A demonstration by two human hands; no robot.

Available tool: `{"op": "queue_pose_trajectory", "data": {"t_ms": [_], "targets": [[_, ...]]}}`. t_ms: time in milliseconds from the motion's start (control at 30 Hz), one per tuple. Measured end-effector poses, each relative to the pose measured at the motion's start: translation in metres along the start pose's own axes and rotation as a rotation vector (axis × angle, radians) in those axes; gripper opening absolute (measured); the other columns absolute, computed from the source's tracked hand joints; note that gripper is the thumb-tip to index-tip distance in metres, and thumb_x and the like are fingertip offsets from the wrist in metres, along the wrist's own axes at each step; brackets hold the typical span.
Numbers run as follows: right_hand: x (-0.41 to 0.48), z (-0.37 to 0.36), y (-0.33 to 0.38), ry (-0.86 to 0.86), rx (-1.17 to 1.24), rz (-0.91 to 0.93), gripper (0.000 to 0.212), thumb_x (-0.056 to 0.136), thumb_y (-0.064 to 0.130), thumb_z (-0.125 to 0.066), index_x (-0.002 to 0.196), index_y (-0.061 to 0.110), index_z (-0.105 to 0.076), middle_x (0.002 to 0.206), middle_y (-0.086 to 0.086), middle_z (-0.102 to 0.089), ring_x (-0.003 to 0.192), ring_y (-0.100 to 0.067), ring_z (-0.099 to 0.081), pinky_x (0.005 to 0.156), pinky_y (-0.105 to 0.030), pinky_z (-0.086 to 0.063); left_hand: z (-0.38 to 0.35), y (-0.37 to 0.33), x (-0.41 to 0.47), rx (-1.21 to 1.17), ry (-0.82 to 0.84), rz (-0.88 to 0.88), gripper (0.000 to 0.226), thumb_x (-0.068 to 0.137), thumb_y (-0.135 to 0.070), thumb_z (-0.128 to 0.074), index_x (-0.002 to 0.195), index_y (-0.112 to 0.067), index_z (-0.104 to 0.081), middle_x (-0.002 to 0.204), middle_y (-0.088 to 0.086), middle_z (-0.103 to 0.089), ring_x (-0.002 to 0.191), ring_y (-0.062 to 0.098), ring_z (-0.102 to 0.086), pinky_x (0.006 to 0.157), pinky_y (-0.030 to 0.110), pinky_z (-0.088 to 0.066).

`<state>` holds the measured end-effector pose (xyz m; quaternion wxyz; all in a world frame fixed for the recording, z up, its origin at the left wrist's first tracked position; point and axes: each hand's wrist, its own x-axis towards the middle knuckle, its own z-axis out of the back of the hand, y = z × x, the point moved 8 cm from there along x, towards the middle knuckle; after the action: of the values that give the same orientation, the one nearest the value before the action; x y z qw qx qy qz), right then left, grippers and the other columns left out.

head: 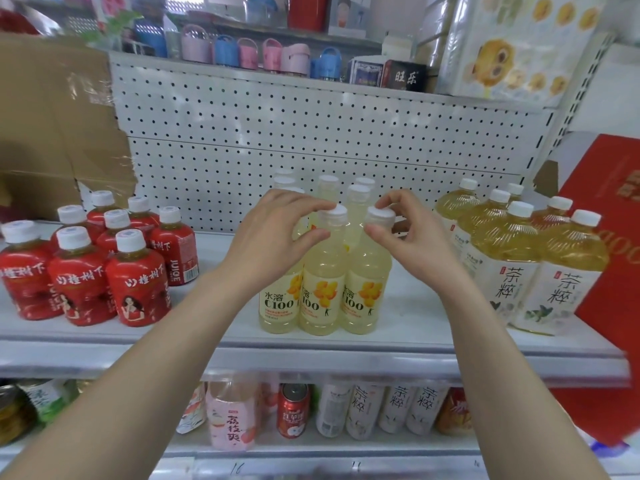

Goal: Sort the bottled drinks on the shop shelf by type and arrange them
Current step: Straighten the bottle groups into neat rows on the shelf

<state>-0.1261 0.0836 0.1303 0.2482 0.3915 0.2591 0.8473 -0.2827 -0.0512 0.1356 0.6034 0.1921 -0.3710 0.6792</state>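
White caps are pinched by both hands, which are held close together but apart. The left hand (pixel 277 237) is curled over the middle lemon bottle (pixel 322 271), whose cap is gripped between the index fingertip above and the thumb below. The right hand (pixel 412 230) is curled in the same way on the right lemon bottle (pixel 367 271), its cap held between index finger and thumb, with the other fingers loosely bent behind. Both bottles stand upright and touch each other at the front of a cluster of pale yellow lemon bottles (pixel 358 195). A third front bottle is partly hidden behind the left wrist, and more are lined up behind the hands.

The cluster is set on a white shelf (pixel 408 313), directly under the hands. Well to the left of the left hand, red juice bottles (pixel 136 289) are grouped in rows. Just right of the right hand, taller tea bottles (pixel 505 247) with amber liquid are packed together, and a red box (pixel 602 174) is leaned beyond them. Behind the hands a white pegboard (pixel 311 133) is seen, with a cardboard box (pixel 59 116) at its left. Below the forearms, mixed bottles and a red can (pixel 292 408) are kept on a lower shelf.
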Motion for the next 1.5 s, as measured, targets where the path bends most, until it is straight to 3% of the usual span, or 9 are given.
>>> {"op": "queue_pose_trajectory", "data": {"t_ms": [367,600,700,867,1033,1100,1233,1367,1500], "targets": [[0.048,0.026,-0.003,0.02,0.018,-0.016,0.018,0.1,0.037,-0.056,0.115,0.031,-0.065,0.108,0.013,-0.068,0.096,-0.013,-0.067,0.089,-0.043,-0.057,0.039,0.042,0.021,-0.39,-0.189,0.219,0.028,0.1,-0.034,-0.054,0.126,-0.033,-0.065,0.125,-0.018,-0.063,0.117,-0.001,-0.056,0.099,0.024,-0.043],[0.107,-0.028,-0.022,0.391,-0.241,-0.123,0.043,0.093,0.044,-0.068,0.133,0.031,-0.06,0.118,0.003,-0.064,0.095,-0.015,-0.065,0.07,-0.018,-0.045,0.003,0.082,0.063,-0.273,0.256,0.413,0.023,0.091,-0.035,-0.067,0.114,-0.033,-0.072,0.112,-0.017,-0.07,0.09,0.0,-0.064,0.077,0.014,-0.048],[0.115,-0.037,-0.018,0.45,-0.275,-0.112,0.033,0.09,0.04,-0.071,0.12,0.028,-0.065,0.104,0.0,-0.072,0.08,-0.016,-0.073,0.071,-0.022,-0.049,-0.002,0.085,0.065,-0.347,0.296,0.436,0.021,0.09,-0.032,-0.07,0.11,-0.03,-0.075,0.103,-0.021,-0.07,0.09,-0.001,-0.067,0.063,0.002,-0.045],[0.115,-0.051,-0.006,0.57,-0.064,-0.118,0.027,0.087,0.029,-0.079,0.112,0.024,-0.07,0.099,-0.001,-0.073,0.077,-0.018,-0.076,0.083,-0.031,-0.061,-0.004,0.088,0.064,-0.323,0.352,0.418,0.031,0.078,-0.034,-0.08,0.109,-0.037,-0.073,0.105,-0.022,-0.071,0.092,-0.009,-0.066,0.074,0.004,-0.047],[0.109,-0.072,0.013,0.772,0.019,-0.103,0.03,0.089,0.024,-0.077,0.118,0.02,-0.07,0.1,0.001,-0.073,0.072,-0.002,-0.069,0.068,-0.011,-0.053,0.003,0.092,0.06,-0.318,0.258,0.392,0.033,0.079,-0.028,-0.081,0.111,-0.028,-0.075,0.099,-0.011,-0.075,0.09,-0.003,-0.069,0.078,0.009,-0.05],[0.115,-0.068,0.011,0.719,0.103,-0.111,0.025,0.091,0.027,-0.074,0.116,0.022,-0.071,0.097,0.0,-0.075,0.079,-0.009,-0.073,0.075,-0.02,-0.058,0.006,0.095,0.059,-0.35,0.239,0.395,0.033,0.078,-0.023,-0.081,0.111,-0.024,-0.075,0.095,-0.008,-0.076,0.084,-0.002,-0.07,0.075,0.007,-0.05],[0.153,-0.023,-0.015,0.123,-0.115,-0.025,0.016,0.096,0.034,-0.065,0.107,0.023,-0.071,0.1,-0.002,-0.07,0.087,-0.018,-0.064,0.076,-0.034,-0.054,0.003,0.095,0.06,-0.341,0.276,0.386,0.034,0.077,-0.029,-0.081,0.11,-0.03,-0.075,0.097,-0.014,-0.075,0.084,-0.007,-0.068,0.082,0.011,-0.051],[0.147,-0.044,-0.053,0.342,-0.341,-0.131,0.036,0.101,0.038,-0.056,0.136,0.029,-0.056,0.134,0.001,-0.055,0.113,-0.023,-0.059,0.086,-0.032,-0.044,0.001,0.092,0.061,-0.314,0.289,0.373,0.032,0.077,-0.037,-0.08,0.108,-0.036,-0.074,0.098,-0.02,-0.073,0.087,-0.007,-0.066,0.084,0.01,-0.048],[0.138,-0.029,-0.05,0.289,-0.299,-0.096,0.024,0.101,0.03,-0.059,0.124,0.028,-0.063,0.128,-0.002,-0.062,0.087,-0.025,-0.068,0.079,-0.037,-0.056,0.0,0.092,0.061,-0.295,0.283,0.375,0.031,0.077,-0.036,-0.081,0.107,-0.036,-0.075,0.093,-0.03,-0.069,0.081,-0.013,-0.063,0.072,-0.001,-0.041]]}}
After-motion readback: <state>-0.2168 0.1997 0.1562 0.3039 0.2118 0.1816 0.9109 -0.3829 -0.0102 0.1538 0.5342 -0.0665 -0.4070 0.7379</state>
